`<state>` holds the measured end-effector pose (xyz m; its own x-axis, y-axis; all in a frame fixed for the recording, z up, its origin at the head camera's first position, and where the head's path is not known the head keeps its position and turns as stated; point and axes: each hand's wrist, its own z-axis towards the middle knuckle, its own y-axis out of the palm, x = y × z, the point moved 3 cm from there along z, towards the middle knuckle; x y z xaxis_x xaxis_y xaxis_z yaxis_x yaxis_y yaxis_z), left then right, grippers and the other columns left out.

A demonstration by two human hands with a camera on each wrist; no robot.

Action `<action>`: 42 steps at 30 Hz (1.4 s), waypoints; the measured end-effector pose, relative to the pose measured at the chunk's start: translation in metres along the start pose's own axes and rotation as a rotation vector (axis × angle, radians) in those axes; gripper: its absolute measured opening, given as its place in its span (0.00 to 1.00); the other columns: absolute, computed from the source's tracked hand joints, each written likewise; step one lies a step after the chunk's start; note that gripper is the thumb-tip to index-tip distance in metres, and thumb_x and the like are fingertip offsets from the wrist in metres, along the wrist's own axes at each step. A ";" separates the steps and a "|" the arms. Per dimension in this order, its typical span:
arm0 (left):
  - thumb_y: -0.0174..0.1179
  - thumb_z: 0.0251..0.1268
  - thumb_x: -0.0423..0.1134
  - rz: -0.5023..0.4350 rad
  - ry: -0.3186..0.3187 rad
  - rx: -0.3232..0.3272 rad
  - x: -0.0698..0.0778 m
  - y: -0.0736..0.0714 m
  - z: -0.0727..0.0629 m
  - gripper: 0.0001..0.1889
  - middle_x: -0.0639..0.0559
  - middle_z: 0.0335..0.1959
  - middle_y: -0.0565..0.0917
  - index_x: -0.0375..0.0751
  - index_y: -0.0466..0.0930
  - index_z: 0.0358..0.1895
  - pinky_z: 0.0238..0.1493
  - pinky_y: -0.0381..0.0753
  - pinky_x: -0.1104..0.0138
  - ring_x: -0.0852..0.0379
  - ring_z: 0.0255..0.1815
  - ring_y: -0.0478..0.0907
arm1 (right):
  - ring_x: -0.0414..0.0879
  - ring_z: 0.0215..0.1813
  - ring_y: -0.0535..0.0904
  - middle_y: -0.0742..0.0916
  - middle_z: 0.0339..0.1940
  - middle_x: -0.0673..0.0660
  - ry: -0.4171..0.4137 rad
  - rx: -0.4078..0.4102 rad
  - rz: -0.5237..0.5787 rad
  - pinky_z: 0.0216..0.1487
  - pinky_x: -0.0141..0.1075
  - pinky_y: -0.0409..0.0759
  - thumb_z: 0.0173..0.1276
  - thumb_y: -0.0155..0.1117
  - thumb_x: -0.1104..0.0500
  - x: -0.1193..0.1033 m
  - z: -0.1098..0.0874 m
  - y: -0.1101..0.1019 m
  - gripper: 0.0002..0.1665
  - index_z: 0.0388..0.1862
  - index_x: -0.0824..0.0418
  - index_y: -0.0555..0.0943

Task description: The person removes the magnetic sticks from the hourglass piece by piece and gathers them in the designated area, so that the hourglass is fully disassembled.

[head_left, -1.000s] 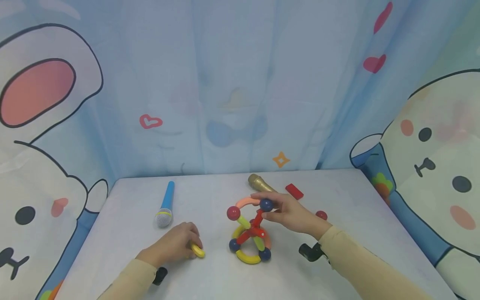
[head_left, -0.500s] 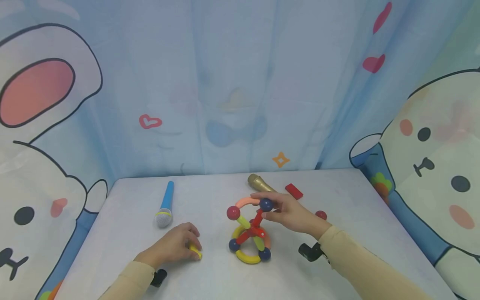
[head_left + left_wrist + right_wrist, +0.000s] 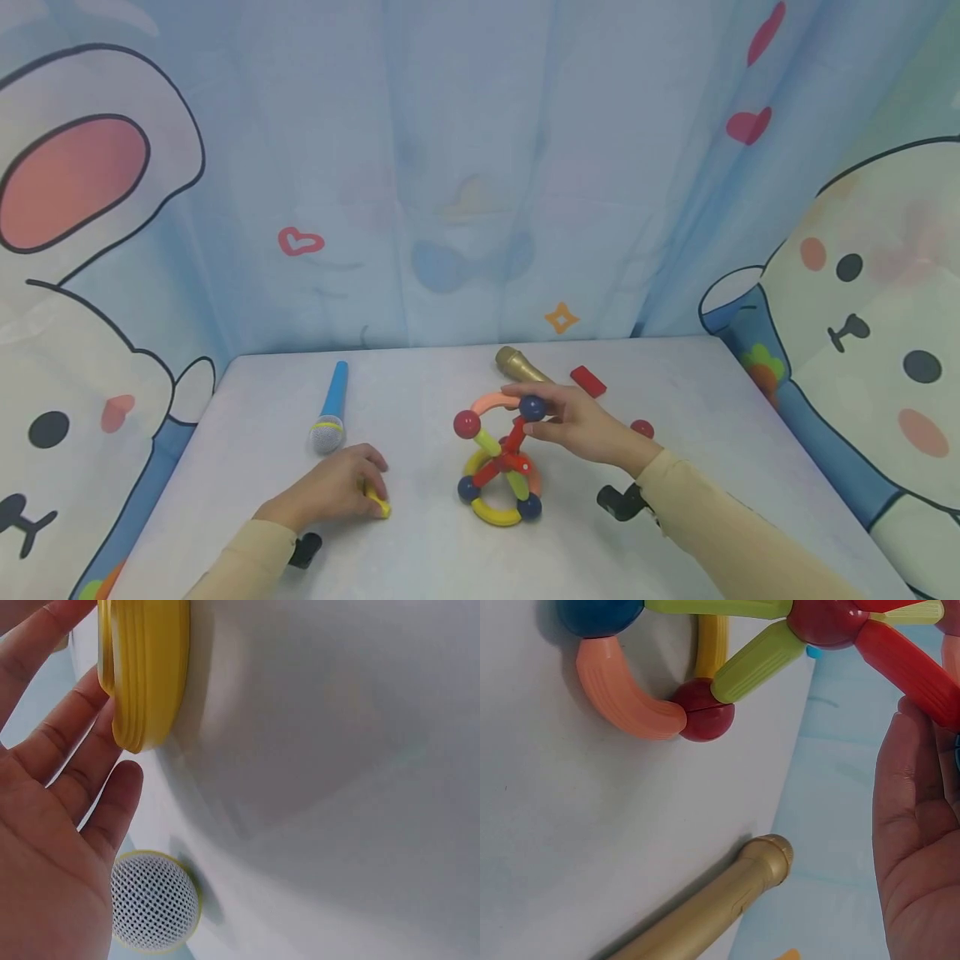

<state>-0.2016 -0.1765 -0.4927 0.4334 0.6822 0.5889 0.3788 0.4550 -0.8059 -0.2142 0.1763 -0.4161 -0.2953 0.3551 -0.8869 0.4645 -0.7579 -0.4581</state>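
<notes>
On the left of the table in the head view, my left hand (image 3: pixel 330 485) holds a yellow curved rod (image 3: pixel 379 505) by its fingers, low over the tabletop. The left wrist view shows the ribbed yellow piece (image 3: pixel 154 667) up close; part of it runs out of frame. At the middle stands a magnetic ball-and-rod toy (image 3: pixel 512 463), with blue and red balls joined by red, green, salmon and yellow rods. My right hand (image 3: pixel 581 423) grips its top right, around a blue ball (image 3: pixel 532 408) and the rod beneath.
A blue toy microphone (image 3: pixel 335 404) lies behind my left hand. Toward the back are a gold microphone (image 3: pixel 519 365) and a red block (image 3: pixel 588 382). A red ball (image 3: pixel 642 428) sits beside my right forearm. A patterned curtain (image 3: pixel 465 167) hangs behind the table (image 3: pixel 427 383).
My left hand has slid a little to the left, taking the yellow curved rod away from the ball-and-rod toy. My right hand and the toy have stayed in place.
</notes>
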 end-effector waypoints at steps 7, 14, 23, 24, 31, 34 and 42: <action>0.80 0.44 0.40 -0.035 -0.039 -0.012 -0.005 -0.002 -0.003 0.10 0.59 0.44 0.78 0.58 0.87 0.25 0.53 0.75 0.52 0.55 0.47 0.74 | 0.58 0.62 0.77 0.78 0.65 0.55 0.013 -0.001 0.001 0.52 0.38 0.82 0.69 0.66 0.67 -0.002 0.000 0.000 0.34 0.72 0.50 0.73; 0.80 0.44 0.39 -0.061 -0.071 -0.017 -0.008 -0.002 -0.005 0.11 0.59 0.44 0.79 0.60 0.86 0.24 0.52 0.75 0.51 0.54 0.47 0.74 | 0.56 0.62 0.78 0.78 0.65 0.55 0.018 0.005 0.003 0.52 0.38 0.82 0.69 0.66 0.68 -0.002 -0.002 0.000 0.34 0.71 0.50 0.73; 0.77 0.52 0.45 -0.118 -0.018 0.056 0.028 -0.014 0.010 0.23 0.56 0.59 0.76 0.54 0.83 0.54 0.60 0.73 0.47 0.49 0.59 0.74 | 0.54 0.59 0.78 0.78 0.65 0.55 0.016 0.009 -0.006 0.51 0.38 0.82 0.68 0.65 0.69 -0.002 -0.003 0.000 0.34 0.71 0.48 0.73; 0.75 0.54 0.45 -0.166 0.009 0.065 0.040 -0.017 0.015 0.28 0.55 0.62 0.74 0.54 0.80 0.60 0.61 0.73 0.46 0.48 0.60 0.73 | 0.54 0.59 0.78 0.78 0.65 0.54 0.018 0.013 -0.013 0.51 0.38 0.82 0.68 0.65 0.69 -0.002 -0.003 -0.001 0.34 0.71 0.48 0.73; 0.67 0.62 0.36 -0.498 0.199 -0.046 0.103 -0.022 0.056 0.39 0.55 0.71 0.68 0.57 0.63 0.76 0.61 0.75 0.54 0.52 0.62 0.74 | 0.55 0.61 0.78 0.77 0.66 0.56 0.031 0.013 0.007 0.53 0.40 0.81 0.69 0.65 0.68 0.000 -0.003 0.000 0.34 0.72 0.51 0.72; 0.64 0.61 0.30 -0.571 0.202 -0.096 0.112 -0.017 0.065 0.35 0.53 0.69 0.72 0.52 0.68 0.73 0.61 0.75 0.56 0.51 0.62 0.74 | 0.54 0.61 0.78 0.76 0.66 0.56 0.039 0.010 0.016 0.55 0.40 0.81 0.69 0.65 0.68 0.000 -0.002 0.002 0.35 0.73 0.49 0.71; 0.64 0.61 0.26 -0.571 0.193 -0.055 0.115 -0.009 0.070 0.30 0.53 0.65 0.76 0.46 0.74 0.67 0.62 0.74 0.59 0.50 0.63 0.75 | 0.55 0.63 0.77 0.75 0.67 0.56 0.043 0.031 0.016 0.57 0.40 0.80 0.68 0.65 0.69 -0.001 -0.003 0.005 0.37 0.73 0.49 0.69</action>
<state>-0.2126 -0.0624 -0.4222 0.2875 0.2208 0.9320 0.6348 0.6847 -0.3580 -0.2088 0.1738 -0.4177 -0.2515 0.3658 -0.8961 0.4429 -0.7797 -0.4426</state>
